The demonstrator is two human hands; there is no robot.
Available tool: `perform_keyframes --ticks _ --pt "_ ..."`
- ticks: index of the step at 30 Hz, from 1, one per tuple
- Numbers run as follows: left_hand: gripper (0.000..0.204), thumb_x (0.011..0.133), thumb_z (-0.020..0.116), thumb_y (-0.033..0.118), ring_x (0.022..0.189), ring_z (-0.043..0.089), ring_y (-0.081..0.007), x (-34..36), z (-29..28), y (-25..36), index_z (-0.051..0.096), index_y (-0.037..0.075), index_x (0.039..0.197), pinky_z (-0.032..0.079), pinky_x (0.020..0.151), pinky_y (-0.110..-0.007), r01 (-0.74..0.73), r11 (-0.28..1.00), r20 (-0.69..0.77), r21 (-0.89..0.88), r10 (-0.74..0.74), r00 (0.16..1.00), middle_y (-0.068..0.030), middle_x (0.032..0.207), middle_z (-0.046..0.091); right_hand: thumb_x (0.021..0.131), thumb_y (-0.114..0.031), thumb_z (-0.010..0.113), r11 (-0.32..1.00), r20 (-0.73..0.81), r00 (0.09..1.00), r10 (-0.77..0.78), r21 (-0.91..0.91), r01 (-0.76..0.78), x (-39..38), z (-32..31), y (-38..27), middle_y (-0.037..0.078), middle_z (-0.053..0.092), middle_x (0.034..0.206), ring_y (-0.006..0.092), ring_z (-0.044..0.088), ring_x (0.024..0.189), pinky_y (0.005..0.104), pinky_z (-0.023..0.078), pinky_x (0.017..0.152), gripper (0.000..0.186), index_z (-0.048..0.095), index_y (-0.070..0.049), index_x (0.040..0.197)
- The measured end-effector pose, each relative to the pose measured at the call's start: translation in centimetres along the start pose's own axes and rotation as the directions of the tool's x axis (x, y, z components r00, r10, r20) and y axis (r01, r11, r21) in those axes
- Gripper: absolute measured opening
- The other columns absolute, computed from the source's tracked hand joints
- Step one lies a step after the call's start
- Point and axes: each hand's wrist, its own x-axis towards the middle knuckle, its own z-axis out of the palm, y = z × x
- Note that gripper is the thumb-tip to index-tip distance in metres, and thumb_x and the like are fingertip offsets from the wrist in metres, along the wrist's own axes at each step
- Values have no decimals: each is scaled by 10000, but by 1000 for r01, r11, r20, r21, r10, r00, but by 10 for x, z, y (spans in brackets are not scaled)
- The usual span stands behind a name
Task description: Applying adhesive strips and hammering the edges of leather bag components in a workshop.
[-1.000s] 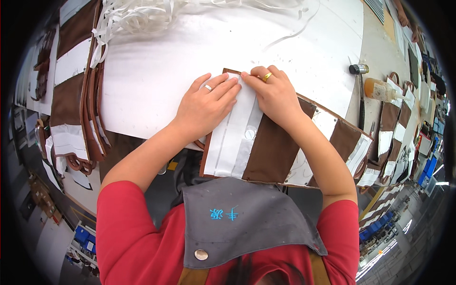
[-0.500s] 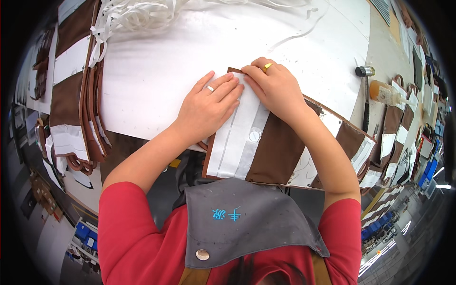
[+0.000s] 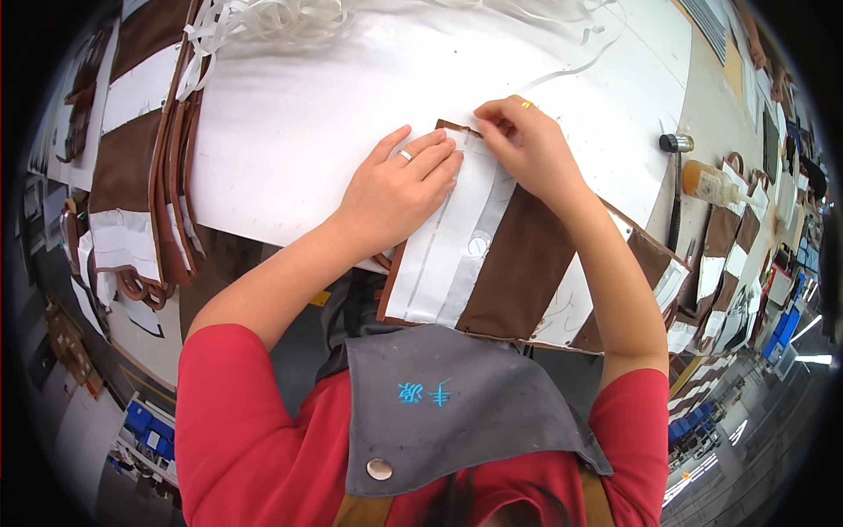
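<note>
A brown and white bag panel [image 3: 518,263] lies at the table's near edge, with a white strip, a clear film strip and brown edging. My left hand [image 3: 395,189] rests flat on its white strip, fingers stretched out and slightly spread, holding nothing. At the panel's far edge, my right hand [image 3: 531,149] is bent with thumb and forefinger closed on the brown edging [image 3: 452,126]. Its other fingers curl behind and are partly hidden. A round clear sticker or disc [image 3: 479,246] shows on the film strip.
Tangled white ribbon [image 3: 272,26] lies at the far left of the white board [image 3: 307,132]. Stacked brown and white bag panels [image 3: 127,184] stand at the left. At the right are a hammer [image 3: 675,189], a bottle of amber liquid [image 3: 709,183] and more bag pieces [image 3: 720,237].
My right hand has shifted a little to the right along the panel's far edge, uncovering more brown edging. My left hand stays flat on the white strip. The whole view has tilted slightly.
</note>
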Motion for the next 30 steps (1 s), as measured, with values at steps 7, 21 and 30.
perform_keyframes --ticks 7,21,30 --pt "225 801 600 171 1078 537 -140 0 0 0 616 79 1005 359 966 -378 5 1000 14 -2 -5 1000 -23 1061 605 792 -94 599 953 -88 951 -297 -87 289 -7 7 2 48 583 852 215 568 799 316 485 692 93 616 -46 869" --pt "237 794 612 171 1081 537 -133 -1 0 -1 619 76 1011 332 988 -380 17 1000 32 -25 -16 999 -17 1071 604 734 -28 600 966 -132 960 -248 46 256 -16 12 6 8 564 862 178 542 810 297 445 715 164 628 -77 889" --pt "241 803 602 181 1091 527 -128 1 -1 -2 619 76 1019 336 978 -379 5 1000 44 -9 -4 999 -11 1067 603 748 10 574 937 -58 940 -338 71 341 -12 10 9 32 562 920 209 537 837 319 447 723 190 626 -72 911"
